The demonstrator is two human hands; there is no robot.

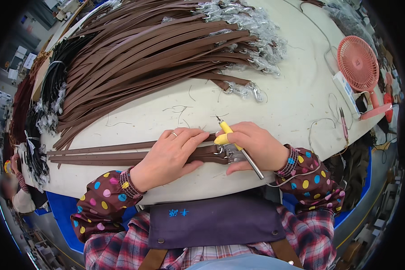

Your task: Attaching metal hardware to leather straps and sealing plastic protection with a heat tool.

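My left hand (173, 153) lies flat over several brown leather straps (108, 157), fingers stretched across them and thumb apart. A ring is on one finger. My right hand (256, 146) is closed around a pen-shaped corded tool (253, 165) with a yellow grip and a metal shaft. Its thin dark tip points up and away from the straps. Something yellow also covers a right fingertip. Under and beside that hand are the strap ends, with a metal clasp (219, 150) and clear plastic wrap (235, 154). Part of them is hidden by my fingers.
Behind my hands lies a big pile of brown straps (157, 54), their clasps wrapped in plastic. Black straps (58, 74) hang at the left table edge. A pink fan (357, 63), a white power strip (346, 95) and a second corded pen tool (344, 123) stand right. Loose threads litter the table.
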